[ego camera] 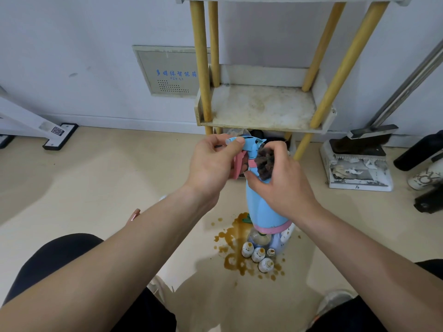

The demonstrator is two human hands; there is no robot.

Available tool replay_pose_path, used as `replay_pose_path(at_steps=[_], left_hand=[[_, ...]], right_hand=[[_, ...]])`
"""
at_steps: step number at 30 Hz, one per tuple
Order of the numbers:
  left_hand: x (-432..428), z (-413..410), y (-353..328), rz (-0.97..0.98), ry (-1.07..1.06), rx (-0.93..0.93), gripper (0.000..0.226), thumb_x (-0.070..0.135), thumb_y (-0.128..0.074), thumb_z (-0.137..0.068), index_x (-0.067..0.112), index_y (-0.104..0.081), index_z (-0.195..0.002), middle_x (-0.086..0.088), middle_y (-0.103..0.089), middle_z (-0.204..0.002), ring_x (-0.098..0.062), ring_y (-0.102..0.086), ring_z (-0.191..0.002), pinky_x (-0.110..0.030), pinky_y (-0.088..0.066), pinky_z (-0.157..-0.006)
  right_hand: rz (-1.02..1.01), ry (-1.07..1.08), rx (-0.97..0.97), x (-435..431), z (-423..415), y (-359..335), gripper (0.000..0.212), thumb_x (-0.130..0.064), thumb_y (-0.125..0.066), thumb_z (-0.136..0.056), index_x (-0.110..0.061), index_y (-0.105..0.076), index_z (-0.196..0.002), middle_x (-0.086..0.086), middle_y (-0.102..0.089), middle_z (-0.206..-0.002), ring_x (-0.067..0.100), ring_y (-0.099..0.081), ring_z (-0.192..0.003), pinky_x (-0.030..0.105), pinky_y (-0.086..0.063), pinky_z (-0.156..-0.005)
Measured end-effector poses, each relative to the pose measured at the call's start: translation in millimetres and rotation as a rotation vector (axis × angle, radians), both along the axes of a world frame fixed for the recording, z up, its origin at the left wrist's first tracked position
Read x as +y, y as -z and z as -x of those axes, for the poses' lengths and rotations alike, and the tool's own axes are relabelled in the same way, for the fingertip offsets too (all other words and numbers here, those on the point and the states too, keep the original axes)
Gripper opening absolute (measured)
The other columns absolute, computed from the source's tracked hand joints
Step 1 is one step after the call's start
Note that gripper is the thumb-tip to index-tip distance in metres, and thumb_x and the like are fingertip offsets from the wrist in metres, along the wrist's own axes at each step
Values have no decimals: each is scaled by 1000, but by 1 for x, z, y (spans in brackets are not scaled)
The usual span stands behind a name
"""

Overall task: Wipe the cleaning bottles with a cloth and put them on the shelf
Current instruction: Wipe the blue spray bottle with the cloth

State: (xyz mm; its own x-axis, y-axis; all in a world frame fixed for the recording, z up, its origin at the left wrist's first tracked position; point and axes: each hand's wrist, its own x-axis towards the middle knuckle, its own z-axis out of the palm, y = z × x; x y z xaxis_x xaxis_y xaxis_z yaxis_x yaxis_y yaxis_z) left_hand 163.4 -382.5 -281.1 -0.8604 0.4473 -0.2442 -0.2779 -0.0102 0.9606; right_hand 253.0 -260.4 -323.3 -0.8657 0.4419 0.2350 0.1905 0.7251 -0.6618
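Near the shelf (263, 109), the left hand (211, 164) is gripping the spray bottle (263, 204) head while the right hand (282, 183) is pressing a cloth (266, 164) against its neck.

Spray bottle (263, 204): light blue body, pink trigger, pink base band. Cloth (266, 161): dark brown. Shelf (263, 109): off-white, brown-stained; posts (201, 68) yellow. Floor (119, 183): beige, brown spill blotches (236, 236). Small bottles (257, 256): white, amber tops.

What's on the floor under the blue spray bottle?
Four small white bottles, a clear bottle and a brown spill show on the floor below the blue spray bottle. Its base hides part of the clear bottle and of a pale container beside it.
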Motion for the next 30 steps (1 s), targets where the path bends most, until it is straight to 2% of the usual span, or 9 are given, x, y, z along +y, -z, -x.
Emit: replay_pose_path(at_steps=[2, 7, 10, 13, 15, 20, 24, 27, 30], left_hand=[[-1, -1, -2, -7, 53, 12, 19, 19, -68, -97, 4, -62, -108, -30, -71, -106, -45, -71, -97, -59, -57, -89], [-7, 10, -4, -90, 196, -15, 28, 21, -54, -102, 1, -65, -118, -14, -76, -106, -24, -75, -92, -33, -57, -80], [-12, 15, 5, 51, 292, 74, 21, 12, -60, -92, 8, -66, -111, -3, -77, -101, -17, -74, -92, -34, -56, -85], [-15, 11, 13, 161, 598, 134, 48, 22, -69, -79, 16, -60, -126, -4, -70, -122, -16, -68, -112, -34, -56, -96], [-15, 8, 13, 172, 681, 161, 63, 22, -75, -75, 22, -52, -133, -6, -65, -128, -19, -65, -116, -37, -55, -99], [-9, 4, 8, 133, 585, 198, 63, 3, -82, -78, 16, -52, -132, -8, -73, -106, -22, -73, -98, -34, -60, -81], [-4, 0, 2, 105, 422, 243, 54, 9, -83, -81, 21, -57, -128, -7, -76, -103, -26, -72, -99, -40, -63, -79], [-1, -1, 4, 118, 303, 312, 56, 23, -87, -79, 23, -60, -128, 1, -76, -104, -21, -73, -98, -48, -61, -84], [-1, -5, 4, 147, 280, 413, 51, 34, -83, -83, 28, -62, -129, 9, -74, -110, -14, -70, -103, -47, -59, -89]], right_hand=[[66, 26, 6, 2, 1, -2, 46, -34, -75, -85, -25, -40, -113, -7, -61, -94, 19, -61, -85, 38, -50, -68], [197, 108, 143, 11, 4, -10, 46, -30, -81, -81, -24, -44, -109, -15, -57, -88, 2, -57, -78, 21, -43, -63], [272, 106, 237, 13, 4, -17, 45, -23, -80, -82, -25, -45, -109, -18, -58, -92, -5, -58, -81, 11, -44, -67], [353, 82, 322, 15, 3, -21, 43, -23, -79, -83, -28, -47, -110, -18, -61, -96, 0, -62, -88, 16, -49, -75], [358, 87, 365, 14, 1, -25, 42, -20, -80, -84, -25, -48, -111, -17, -62, -97, 2, -63, -88, 16, -49, -75], [309, 84, 433, 11, -3, -32, 43, -24, -81, -85, -24, -51, -117, -16, -64, -107, -4, -63, -97, 10, -47, -79], [124, -40, 404, 14, -9, -30, 57, -41, -63, -87, -15, -54, -137, 0, -59, -133, 9, -55, -124, 20, -44, -102], [0, -160, 376, 16, -10, -21, 59, -24, -45, -94, -1, -46, -148, 13, -46, -153, 21, -42, -144, 38, -35, -118], [-18, -126, 345, 17, -8, -17, 52, -12, -44, -98, -4, -47, -149, 11, -41, -158, 16, -38, -147, 31, -32, -120]])
